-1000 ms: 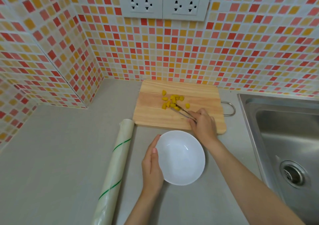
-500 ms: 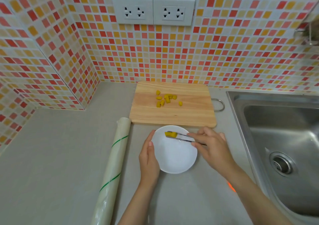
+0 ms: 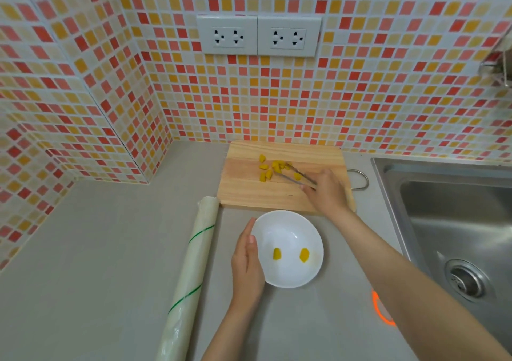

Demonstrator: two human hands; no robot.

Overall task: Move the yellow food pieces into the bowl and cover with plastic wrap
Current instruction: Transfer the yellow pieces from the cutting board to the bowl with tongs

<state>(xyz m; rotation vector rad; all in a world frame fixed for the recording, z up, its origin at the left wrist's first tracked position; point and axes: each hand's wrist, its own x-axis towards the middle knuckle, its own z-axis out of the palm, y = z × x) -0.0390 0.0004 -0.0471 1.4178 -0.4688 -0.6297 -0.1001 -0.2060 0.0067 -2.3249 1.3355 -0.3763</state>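
Note:
A white bowl (image 3: 288, 222) stands on the grey counter and holds two yellow food pieces (image 3: 304, 254). My left hand (image 3: 246, 261) rests flat against the bowl's left rim. Behind it lies a wooden cutting board (image 3: 243, 188) with several yellow pieces (image 3: 266, 170) clustered near its middle. My right hand (image 3: 327, 191) holds metal tongs (image 3: 293, 175) over the board, their tips reaching into the cluster. A roll of plastic wrap (image 3: 194, 263) lies lengthwise to the left of the bowl.
A steel sink (image 3: 454, 222) with a drain sits at the right. Tiled walls meet in a corner at the back left, and two wall sockets (image 3: 259, 36) hang above the board. An orange ring (image 3: 381, 309) shows beside my right forearm.
My right hand dropped a yellow piece in the bowl and carried the tongs back up to the cluster on the board. The left hand stays on the bowl.

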